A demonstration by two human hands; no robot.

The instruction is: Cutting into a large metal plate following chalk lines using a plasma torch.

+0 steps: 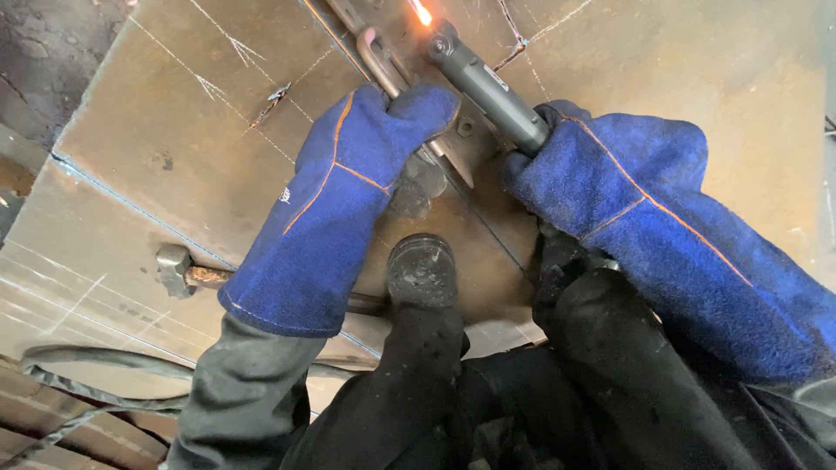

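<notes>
Two blue gloves at a glowing tip on rusty plate

The right hand is closed round the grey torch handle, whose long axis runs up and left to the spark at the far edge. The left hand (nearer the spark) grips a metal bar just left of it on the steel plate; a hammer lies near left.

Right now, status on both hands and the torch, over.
Left hand clamped on metal bar. Right hand gripping torch, tip glowing on steel plate. Hammer lying behind left forearm.
</notes>
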